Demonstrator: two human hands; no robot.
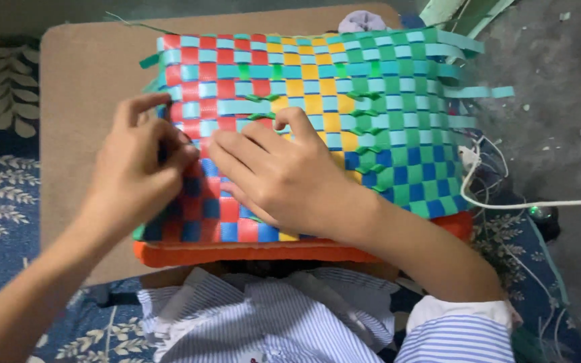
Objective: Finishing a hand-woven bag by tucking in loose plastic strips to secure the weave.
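A view from above shows a person's two bare hands working on a woven mat (317, 101) made of flat plastic strips in red, light blue, yellow, green and dark blue. The mat lies flat on an orange cushion (237, 253), which rests on a brown board (82, 101) in front of the person, probably so the weave stays level and within easy reach. Its long axis runs left to right across the view, and loose light blue strip ends (479, 91) stick out past its right edge, pointing right. The left hand (139, 175) sits on the mat's left part, over the red and blue squares, its fingers curled and pinched together against the weave as if gripping a strip; what exactly they hold cannot be told. The right hand (277, 175) lies across the middle of the mat, palm down, fingers stretched out towards the left hand and pressed on the surface, seemingly to hold the strips still. The fingertips of both hands nearly meet. A white cable (526, 204) trails off to the right beside the mat. A blue and white striped shirt (270, 316) fills the bottom edge, and a blue floral cloth (8, 195) shows at the left.
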